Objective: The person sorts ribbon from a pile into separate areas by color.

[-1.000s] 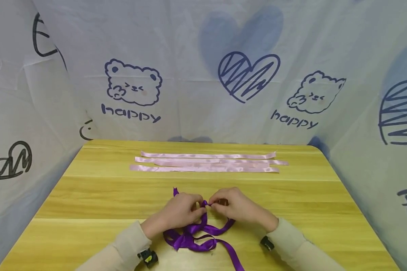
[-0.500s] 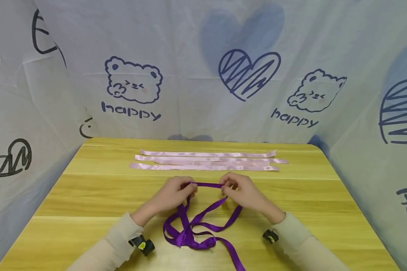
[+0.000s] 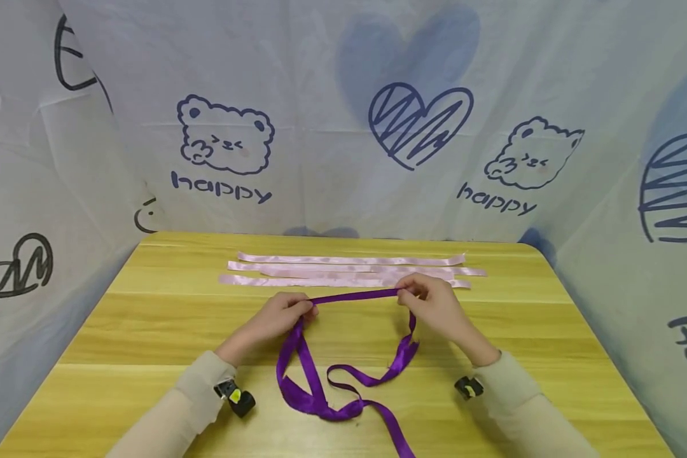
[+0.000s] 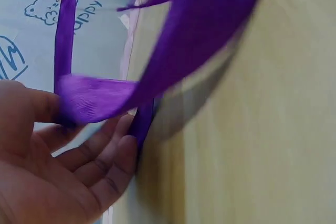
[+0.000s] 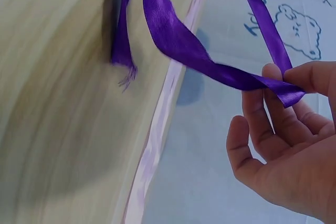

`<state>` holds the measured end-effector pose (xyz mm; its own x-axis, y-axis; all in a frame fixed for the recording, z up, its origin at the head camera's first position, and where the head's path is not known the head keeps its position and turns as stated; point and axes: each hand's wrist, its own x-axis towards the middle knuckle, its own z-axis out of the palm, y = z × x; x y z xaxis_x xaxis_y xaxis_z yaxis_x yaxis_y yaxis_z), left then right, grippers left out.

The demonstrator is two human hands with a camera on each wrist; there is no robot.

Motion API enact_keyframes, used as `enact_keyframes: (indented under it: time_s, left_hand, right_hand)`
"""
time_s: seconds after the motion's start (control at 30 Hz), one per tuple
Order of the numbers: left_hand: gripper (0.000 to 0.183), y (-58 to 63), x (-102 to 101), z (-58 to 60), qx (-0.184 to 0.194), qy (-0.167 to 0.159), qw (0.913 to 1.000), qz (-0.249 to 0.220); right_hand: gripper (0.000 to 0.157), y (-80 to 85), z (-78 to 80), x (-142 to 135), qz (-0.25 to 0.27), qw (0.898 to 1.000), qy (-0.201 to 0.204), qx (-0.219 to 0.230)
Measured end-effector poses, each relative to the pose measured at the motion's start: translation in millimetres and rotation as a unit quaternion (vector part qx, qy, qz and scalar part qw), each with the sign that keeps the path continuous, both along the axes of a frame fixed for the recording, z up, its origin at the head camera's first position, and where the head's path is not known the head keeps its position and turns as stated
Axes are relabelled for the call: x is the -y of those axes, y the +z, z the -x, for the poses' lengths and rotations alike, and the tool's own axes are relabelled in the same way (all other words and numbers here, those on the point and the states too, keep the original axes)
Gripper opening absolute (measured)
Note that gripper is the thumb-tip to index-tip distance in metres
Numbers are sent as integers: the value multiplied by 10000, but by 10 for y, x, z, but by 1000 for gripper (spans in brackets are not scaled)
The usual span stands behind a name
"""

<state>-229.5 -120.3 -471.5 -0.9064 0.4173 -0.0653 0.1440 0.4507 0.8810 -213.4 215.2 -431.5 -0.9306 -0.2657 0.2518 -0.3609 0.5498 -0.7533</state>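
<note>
A long purple satin ribbon (image 3: 355, 296) is stretched nearly straight between my two hands over the table. My left hand (image 3: 283, 313) pinches it at the left end of this span; from there it hangs down in loops. My right hand (image 3: 432, 305) pinches it at the other end, slightly higher. Below my right fingers, the ribbon drops to the table and winds back toward the front. In the right wrist view, thumb and fingertips grip the folded ribbon (image 5: 178, 51), and a frayed end (image 5: 123, 59) dangles apart. The left wrist view shows the ribbon (image 4: 64, 40) running from the left thumb up toward the right hand.
Several pale pink ribbons (image 3: 343, 261) lie side by side across the back of the wooden table (image 3: 149, 331). White cloth with printed bears and hearts (image 3: 320, 159) hangs behind and on both sides. One purple tail runs off the front edge of the head view.
Both hands have moved apart and away from the body, the right hand farther right. The purple ribbon between them has gone from a short bunched piece to a long taut span, its loops more spread.
</note>
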Motion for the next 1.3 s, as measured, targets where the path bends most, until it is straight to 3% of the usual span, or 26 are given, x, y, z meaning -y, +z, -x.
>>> enact_keyframes:
  time_s: [0.1, 0.37, 0.53, 0.67, 0.87, 1.0, 1.17, 1.3]
  left_hand:
    - [30, 3, 53, 5, -24, -113, 9999, 110]
    - [34, 92, 238, -55, 475, -458, 9977, 181]
    - [37, 155, 339, -49, 560, -98, 9984, 43]
    - [37, 213, 404, -37, 170, 466, 9988, 58]
    - [34, 262, 474, -26, -364, 1264, 9913, -45]
    - [32, 289, 505, -1, -445, 1353, 9897, -123]
    - [36, 334, 526, 15, -237, 1150, 9929, -200]
    - [35, 347, 535, 22, -449, 1046, 9935, 13]
  right_hand:
    - [10, 20, 19, -73, -7, 9998, -210, 52]
    - [14, 52, 52, -244, -149, 9975, -686, 14]
    - [12, 30, 60, -330, -362, 9952, -881, -231]
    - [13, 13, 65, -370, -596, 9914, -1082, -433]
    - [15, 15, 57, -408, -707, 9886, -1247, -458]
    - [15, 24, 63, -430, -715, 9887, -1252, -403]
    - [15, 38, 84, -439, -656, 9897, -1228, -334]
    - [16, 59, 98, -437, -599, 9909, -1175, -272]
